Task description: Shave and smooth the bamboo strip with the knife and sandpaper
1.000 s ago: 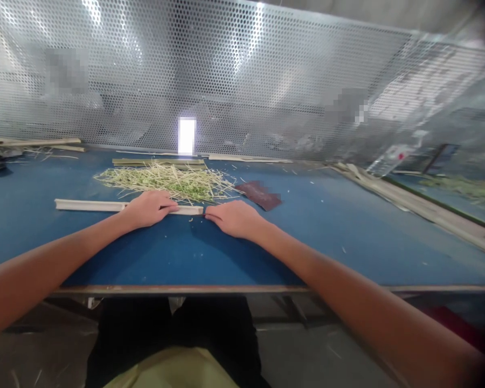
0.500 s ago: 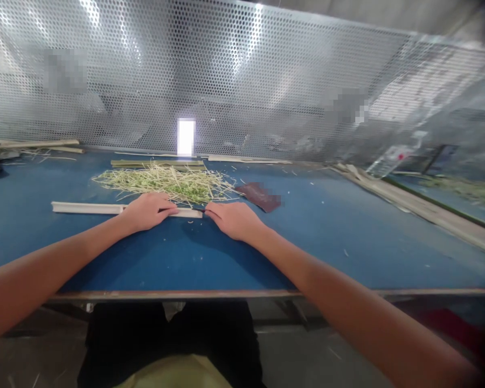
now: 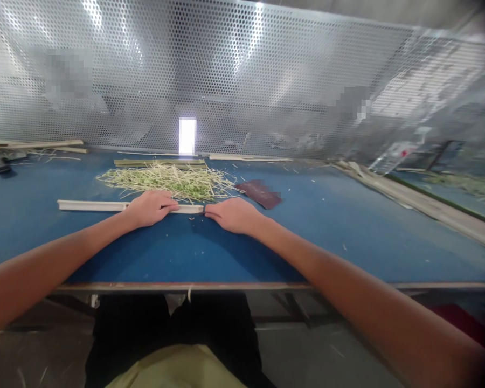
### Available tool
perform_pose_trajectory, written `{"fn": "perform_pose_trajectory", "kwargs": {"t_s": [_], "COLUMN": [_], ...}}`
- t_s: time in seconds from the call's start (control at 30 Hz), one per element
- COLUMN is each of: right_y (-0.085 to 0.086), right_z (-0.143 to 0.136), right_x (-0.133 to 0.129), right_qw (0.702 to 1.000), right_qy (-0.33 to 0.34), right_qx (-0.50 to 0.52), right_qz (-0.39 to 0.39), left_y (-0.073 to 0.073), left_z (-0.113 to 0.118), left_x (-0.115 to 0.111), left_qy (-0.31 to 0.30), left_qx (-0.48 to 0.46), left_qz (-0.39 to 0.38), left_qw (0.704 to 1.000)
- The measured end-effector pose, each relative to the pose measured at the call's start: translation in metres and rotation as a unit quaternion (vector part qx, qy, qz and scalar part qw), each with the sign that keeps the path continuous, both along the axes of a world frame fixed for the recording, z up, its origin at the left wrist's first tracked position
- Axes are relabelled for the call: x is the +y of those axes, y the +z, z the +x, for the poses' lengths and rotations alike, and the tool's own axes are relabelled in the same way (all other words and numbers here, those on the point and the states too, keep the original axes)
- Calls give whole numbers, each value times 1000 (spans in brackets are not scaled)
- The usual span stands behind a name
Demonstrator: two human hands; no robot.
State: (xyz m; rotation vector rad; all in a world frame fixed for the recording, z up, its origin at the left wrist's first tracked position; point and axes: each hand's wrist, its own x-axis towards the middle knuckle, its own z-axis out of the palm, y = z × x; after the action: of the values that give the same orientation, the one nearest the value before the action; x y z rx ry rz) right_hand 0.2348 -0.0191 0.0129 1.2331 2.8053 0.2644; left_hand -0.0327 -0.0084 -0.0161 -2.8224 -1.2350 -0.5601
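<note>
A pale split bamboo strip [image 3: 91,206], its hollow side up, lies crosswise on the blue tabletop [image 3: 234,258]. My left hand [image 3: 150,208] grips it right of its middle, fingers closed round it. At the strip's right end is my right hand [image 3: 232,214], closed in a pinch on a thin dark tool [image 3: 204,209]. Most of that tool is hidden by the fingers, so its kind does not show. Just behind both hands spreads a heap of thin pale and green bamboo shavings [image 3: 173,180]. A dark brown sheet [image 3: 261,194] lies to the right of the heap.
A perforated metal screen [image 3: 226,75] stands along the back. Bamboo pieces [image 3: 157,161] lie behind the heap. Long strips [image 3: 420,202] run along the right side, near a clear plastic bottle [image 3: 392,156]. More strips [image 3: 36,144] and a dark object [image 3: 3,166] are at far left.
The dark tool, earlier showing over the strip's end, now shows less, right at the tip. A pale curl appears at the table's front edge. The view has shifted slightly; my left hand keeps its grip.
</note>
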Motion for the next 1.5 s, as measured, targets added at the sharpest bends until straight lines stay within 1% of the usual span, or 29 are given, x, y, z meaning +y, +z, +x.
{"fn": "perform_pose_trajectory", "kwargs": {"t_s": [0.1,0.23,0.5,0.73,0.83,1.17,1.33,1.5], "right_y": [-2,-4,-7,0,1,-3,-5,-4], "right_z": [2,3,-1,-2,-1,-1,7,5], "right_x": [-2,-3,-1,-1,-2,-11,-11,-6], "right_qw": [1000,998,998,999,999,1000,998,997], "right_qy": [-2,-25,-21,-16,-5,-19,-5,-25], "right_qx": [22,54,52,46,41,3,41,61], "right_qz": [14,21,38,-16,-25,5,37,41], "left_y": [1,1,0,2,3,0,2,2], "left_z": [1,1,0,2,2,-2,1,2], "left_x": [-2,-2,0,-2,-3,-3,-4,-3], "left_qy": [5,14,21,16,11,-10,9,24], "left_qx": [4,0,0,-2,3,4,13,12], "left_qz": [-6,-20,-27,-18,-18,14,-8,-18], "left_qw": [1000,1000,999,1000,1000,1000,1000,999]}}
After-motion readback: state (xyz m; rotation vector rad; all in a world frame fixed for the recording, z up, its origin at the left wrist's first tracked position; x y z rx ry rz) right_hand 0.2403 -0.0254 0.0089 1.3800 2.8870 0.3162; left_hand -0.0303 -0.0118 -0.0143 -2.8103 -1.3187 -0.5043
